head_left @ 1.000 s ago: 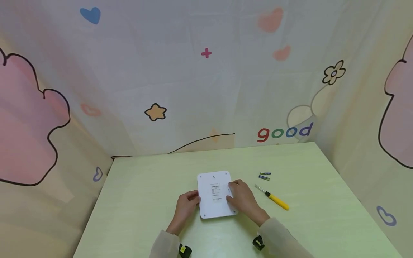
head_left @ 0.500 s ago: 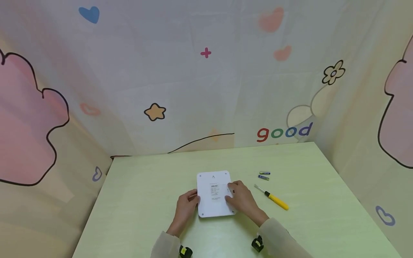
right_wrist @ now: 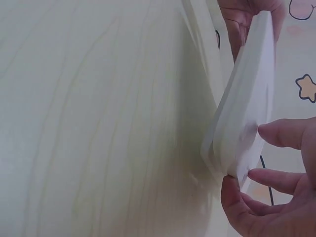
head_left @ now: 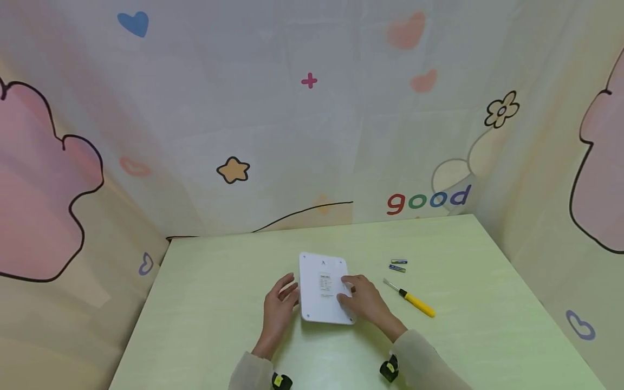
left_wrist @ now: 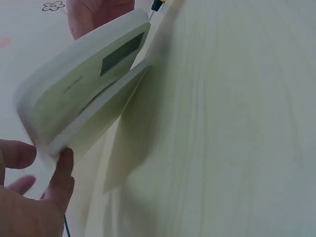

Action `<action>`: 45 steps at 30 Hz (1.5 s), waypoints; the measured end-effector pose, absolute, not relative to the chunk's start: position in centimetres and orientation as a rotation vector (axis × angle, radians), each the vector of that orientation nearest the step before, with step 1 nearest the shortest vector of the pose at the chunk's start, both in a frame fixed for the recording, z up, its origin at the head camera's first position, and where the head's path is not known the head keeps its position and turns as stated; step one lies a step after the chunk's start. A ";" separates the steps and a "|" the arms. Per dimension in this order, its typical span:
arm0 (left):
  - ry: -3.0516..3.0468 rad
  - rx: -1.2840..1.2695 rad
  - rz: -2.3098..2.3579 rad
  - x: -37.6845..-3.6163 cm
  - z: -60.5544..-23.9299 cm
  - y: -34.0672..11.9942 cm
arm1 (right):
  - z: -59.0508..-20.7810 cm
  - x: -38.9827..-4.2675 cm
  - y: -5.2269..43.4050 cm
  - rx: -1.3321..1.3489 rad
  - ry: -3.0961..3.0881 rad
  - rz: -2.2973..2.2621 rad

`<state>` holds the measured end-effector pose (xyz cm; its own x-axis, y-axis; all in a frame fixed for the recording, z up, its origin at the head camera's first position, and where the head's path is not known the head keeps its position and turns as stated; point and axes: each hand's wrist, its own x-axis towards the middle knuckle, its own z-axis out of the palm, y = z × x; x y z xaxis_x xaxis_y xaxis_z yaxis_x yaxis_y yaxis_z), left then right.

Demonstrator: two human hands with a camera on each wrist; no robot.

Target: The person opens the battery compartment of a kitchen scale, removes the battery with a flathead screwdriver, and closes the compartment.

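The white scale [head_left: 324, 288], a flat smooth plastic slab with rounded corners, is tilted up off the pale green wood-grain table [head_left: 219, 303] near the middle, its label too small to read and its display window seen only from the left wrist view. The right hand [head_left: 363, 300] grips its right edge, thumb beneath and fingers over the back, hiding that side. The left hand [head_left: 279, 307] lies spread with straight fingers at the left edge, while to the right, with free tabletop between, lie two small batteries [head_left: 398, 265] and a yellow-handled screwdriver [head_left: 411, 301].

Your hands on the scale
Right hand [head_left: 363, 300] grips the scale [head_left: 324, 288] — left hand [head_left: 279, 304] open beside it.
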<state>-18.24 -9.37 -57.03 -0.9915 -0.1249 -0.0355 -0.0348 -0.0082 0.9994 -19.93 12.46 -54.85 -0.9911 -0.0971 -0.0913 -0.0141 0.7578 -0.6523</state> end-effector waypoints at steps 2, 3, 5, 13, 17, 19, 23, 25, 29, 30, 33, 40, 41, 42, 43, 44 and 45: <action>-2.157 0.170 -2.199 -18.2 -57.0 -9.3 | -54.8 -19.9 12.3 -0.084 2.839 -1.050; -2.162 0.178 -2.212 -18.3 -57.0 -9.2 | -54.7 -19.8 12.2 -0.095 2.856 -1.048; -2.178 0.191 -2.228 -18.4 -57.0 -9.1 | -54.5 -19.7 11.9 -0.121 2.890 -1.057; -2.135 0.057 -2.395 -18.4 -56.5 -8.3 | -52.8 -19.5 10.8 -0.237 2.911 -1.169; -2.115 -0.020 -2.447 -18.3 -56.3 -8.1 | -51.9 -19.5 10.6 -0.245 2.836 -1.221; -2.103 -0.061 -2.466 -18.3 -56.1 -8.0 | -51.7 -19.5 10.6 -0.229 2.775 -1.279; -2.131 -0.145 -2.447 -18.1 -55.8 -7.7 | -51.5 -19.6 10.7 -0.139 2.590 -1.467; -2.161 -0.187 -2.416 -18.1 -55.8 -7.5 | -51.4 -19.6 10.7 -0.084 2.506 -1.546; -2.211 -0.242 -2.374 -18.0 -56.0 -7.3 | -50.8 -19.7 10.7 -0.033 2.461 -1.572; -2.224 -0.239 -2.369 -18.0 -56.1 -7.3 | -50.7 -19.6 10.7 -0.034 2.463 -1.559; -2.258 -0.250 -2.347 -17.9 -56.2 -7.2 | -50.2 -19.6 10.7 -0.046 2.477 -1.517; -2.290 -0.264 -2.326 -17.6 -55.6 -7.2 | -48.9 -19.9 10.9 -0.022 2.480 -1.509; -2.301 -0.258 -2.319 -17.6 -55.7 -7.2 | -48.7 -20.0 10.9 -0.022 2.489 -1.502; -2.306 -0.251 -2.319 -17.6 -55.7 -7.2 | -48.5 -20.0 11.0 -0.022 2.503 -1.491; -2.306 -0.238 -2.324 -17.6 -55.7 -7.2 | -48.3 -20.1 11.0 -0.021 2.517 -1.481; -2.298 -0.227 -2.325 -17.7 -56.2 -7.2 | -48.1 -20.1 11.1 -0.018 2.530 -1.472; -2.289 -0.214 -2.326 -17.6 -56.3 -7.2 | -47.9 -20.1 11.1 -0.015 2.546 -1.459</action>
<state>-17.64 -7.17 -56.30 -0.9832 0.1824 0.0026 -0.0004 -0.0163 0.9999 -20.07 11.13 -47.88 -0.9786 -0.1109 -0.1735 0.0936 0.5111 -0.8544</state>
